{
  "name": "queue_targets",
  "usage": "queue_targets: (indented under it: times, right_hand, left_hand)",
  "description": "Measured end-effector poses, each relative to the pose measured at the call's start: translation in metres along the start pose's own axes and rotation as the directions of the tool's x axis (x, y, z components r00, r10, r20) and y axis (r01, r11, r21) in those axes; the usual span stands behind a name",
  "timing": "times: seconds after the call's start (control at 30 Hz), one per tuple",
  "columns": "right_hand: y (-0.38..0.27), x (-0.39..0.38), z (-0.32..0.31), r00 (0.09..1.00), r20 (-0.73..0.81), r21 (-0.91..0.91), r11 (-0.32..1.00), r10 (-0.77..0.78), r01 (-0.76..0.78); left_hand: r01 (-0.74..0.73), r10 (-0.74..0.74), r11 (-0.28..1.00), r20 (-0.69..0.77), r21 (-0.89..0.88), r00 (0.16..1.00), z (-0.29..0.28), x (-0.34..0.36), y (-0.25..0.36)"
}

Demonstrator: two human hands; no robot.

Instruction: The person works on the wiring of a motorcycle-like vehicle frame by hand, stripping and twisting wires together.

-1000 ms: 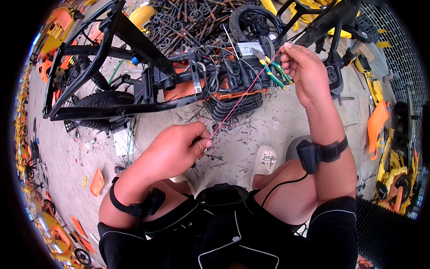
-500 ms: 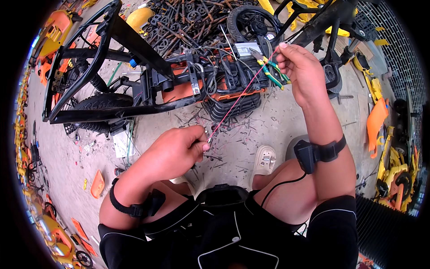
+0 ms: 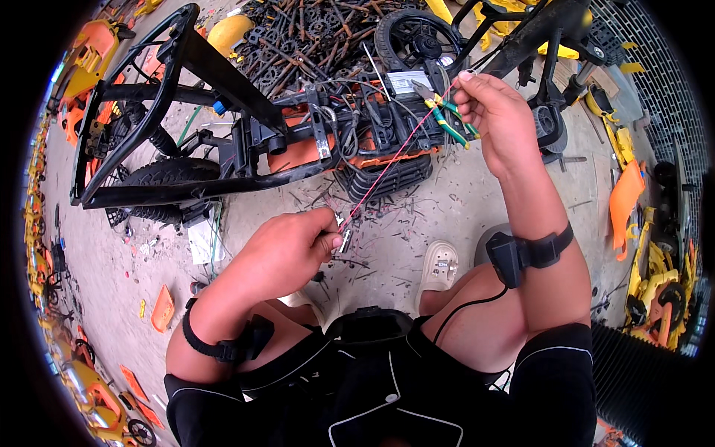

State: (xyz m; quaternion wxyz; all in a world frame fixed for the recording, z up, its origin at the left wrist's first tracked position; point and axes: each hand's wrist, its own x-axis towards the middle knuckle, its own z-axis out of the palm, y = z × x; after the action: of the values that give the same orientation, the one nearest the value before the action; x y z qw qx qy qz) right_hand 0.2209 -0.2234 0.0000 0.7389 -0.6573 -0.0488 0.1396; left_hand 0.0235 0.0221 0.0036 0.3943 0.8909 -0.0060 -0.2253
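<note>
A thin red-pink wire (image 3: pixel 397 156) runs taut and slanting between my two hands. My left hand (image 3: pixel 294 246) is closed, pinching the wire's near end between thumb and forefinger. Small silvery pieces, perhaps metal terminals (image 3: pixel 345 241), poke out beside that thumb; their exact kind is too small to tell. Farther off to the right, my right hand (image 3: pixel 497 119) pinches the wire's other end, the remaining fingers curled. Just left of it, pliers (image 3: pixel 448 123) with green and yellow handles lie on the stripped black vehicle frame (image 3: pixel 246 182), above a tangle of cables.
Behind the frame rises a heap of rusty metal parts (image 3: pixel 298 45) and a black wheel (image 3: pixel 417 43). Wire scraps litter the concrete floor (image 3: pixel 253 216). An orange piece (image 3: pixel 162 308) lies at left; orange and yellow panels (image 3: pixel 627 201) are piled at right.
My left hand has shifted slightly, and more of the silvery pieces now shows beside the thumb. My right hand has moved a little left. The wire stays stretched between them.
</note>
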Motion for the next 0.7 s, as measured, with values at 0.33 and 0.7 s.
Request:
queue_targets:
  times: [0.33, 0.7]
  right_hand:
    - [0.0005, 0.0003, 0.0012, 1.0, -0.001, -0.035, 0.999, -0.002, 0.002]
    - [0.0019, 0.001, 0.0021, 1.0, -0.016, -0.013, 1.0, -0.025, 0.025]
  left_hand:
    - [-0.046, 0.049, 0.992, -0.031, 0.118, 0.998, 0.0029, -0.0013, 0.0005]
    - [-0.019, 0.025, 0.986, -0.039, 0.164, 0.999, 0.0041, -0.0014, 0.0023]
